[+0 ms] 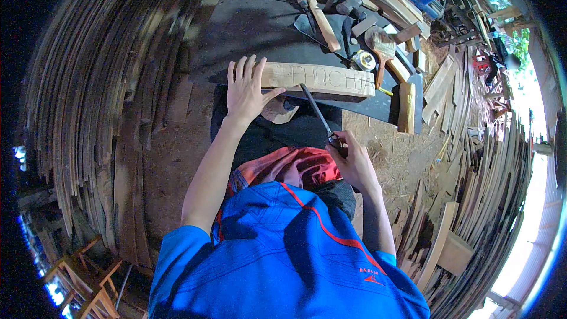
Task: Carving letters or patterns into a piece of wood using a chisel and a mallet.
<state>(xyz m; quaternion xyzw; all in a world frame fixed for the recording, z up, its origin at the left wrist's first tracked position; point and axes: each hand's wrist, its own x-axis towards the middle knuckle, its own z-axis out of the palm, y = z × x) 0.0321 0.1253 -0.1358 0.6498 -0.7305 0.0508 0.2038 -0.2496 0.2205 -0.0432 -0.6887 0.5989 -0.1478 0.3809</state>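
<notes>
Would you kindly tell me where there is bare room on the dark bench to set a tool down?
The dark bench is bare beyond the left hand, left of the mallet. Right of the mallet it is crowded: paintbrush, tape measure, offcuts. The carved plank fills the near edge.

Tool clutter (360, 18) behind plank (319, 78).

A dark workbench (248, 23) carries the things. A long pale wooden plank (322, 78) with carved letters lies across its near edge. Behind it lie a wooden mallet (322, 20), a wide paintbrush (381, 47), a tape measure (364, 59) and several short wood blocks (413, 31). A small upright block (406, 106) stands at the right corner. Sawdust covers the floor (396, 153) beside the bench.
</notes>
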